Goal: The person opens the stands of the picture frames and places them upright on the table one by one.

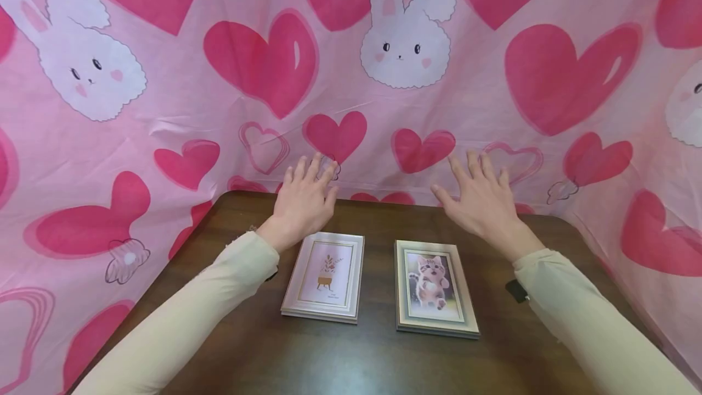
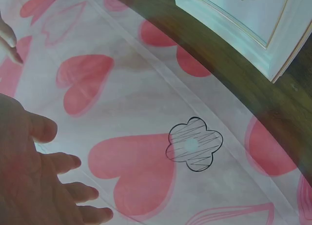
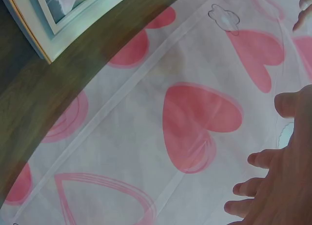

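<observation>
Overhead, in the head view, the left hand [image 1: 303,206] and right hand [image 1: 482,203] are raised toward the far side of the desk [image 1: 378,352], fingers spread, each grip empty. Nearer, the plant picture [image 1: 325,279] lies flat at left, the cat picture [image 1: 434,288] at right. In the left wrist view, the left hand is well apart from the plant picture's corner. In the right wrist view, the right hand is likewise apart from the cat picture.

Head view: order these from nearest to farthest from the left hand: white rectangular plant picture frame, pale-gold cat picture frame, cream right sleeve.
1. Plant frame, just below left hand
2. Cat frame, right of centre
3. Right sleeve, far right
</observation>
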The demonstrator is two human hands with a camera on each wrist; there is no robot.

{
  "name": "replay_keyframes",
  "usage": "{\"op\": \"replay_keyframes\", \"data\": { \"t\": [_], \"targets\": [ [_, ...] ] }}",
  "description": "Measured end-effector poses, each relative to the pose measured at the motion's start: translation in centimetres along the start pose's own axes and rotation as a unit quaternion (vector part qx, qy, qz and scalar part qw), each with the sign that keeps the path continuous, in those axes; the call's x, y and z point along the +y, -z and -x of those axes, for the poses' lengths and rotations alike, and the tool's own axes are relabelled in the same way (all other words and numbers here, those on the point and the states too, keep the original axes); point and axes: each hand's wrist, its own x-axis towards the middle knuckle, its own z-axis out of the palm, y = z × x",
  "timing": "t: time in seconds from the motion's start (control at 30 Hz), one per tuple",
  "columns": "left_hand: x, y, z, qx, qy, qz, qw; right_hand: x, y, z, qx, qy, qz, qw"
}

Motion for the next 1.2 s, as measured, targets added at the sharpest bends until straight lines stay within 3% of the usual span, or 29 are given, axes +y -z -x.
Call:
{"op": "replay_keyframes", "data": {
  "t": [0.7,1.2],
  "targets": [
    [0.1,-0.4,1.1,0.011,-0.009,0.002,0.9999,-0.7,-1.0,1.4,0.010,0.013,-0.006,1.000],
    [1.1,-0.4,2.1,0.007,-0.016,0.009,0.9998,-1.6,-1.5,2.5,0.004,0.024,-0.002,1.000]
  ]
}}
